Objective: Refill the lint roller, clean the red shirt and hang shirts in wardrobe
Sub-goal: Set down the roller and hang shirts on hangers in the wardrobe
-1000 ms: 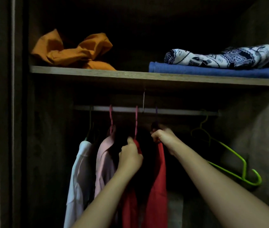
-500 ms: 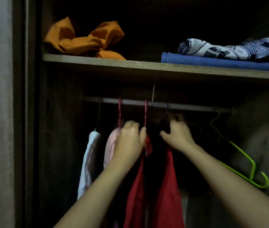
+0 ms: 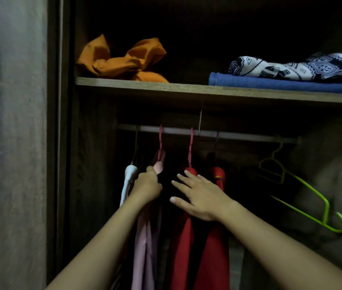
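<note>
Inside a dark wardrobe a red shirt [image 3: 214, 258] hangs from the rail [image 3: 239, 136] on hangers. Left of it hang a pink shirt [image 3: 144, 248] and a white shirt [image 3: 128, 178]. My left hand [image 3: 147, 186] is closed on the pink shirt's shoulder just below its pink hanger [image 3: 160, 147]. My right hand [image 3: 199, 195] lies flat with fingers spread against the left shoulder of the red shirt, holding nothing. The lint roller is not in view.
An empty green hanger [image 3: 304, 197] hangs tilted at the rail's right end. The shelf [image 3: 187, 91] above carries a crumpled orange cloth [image 3: 124, 59], a folded blue towel [image 3: 281, 84] and a patterned cloth [image 3: 302, 65]. The wardrobe's left wall [image 3: 61, 143] stands close.
My left hand let go of the red shirt and moved left to grip the pink shirt. My right hand left the red shirt's right shoulder, opened and now rests flat on its left shoulder.
</note>
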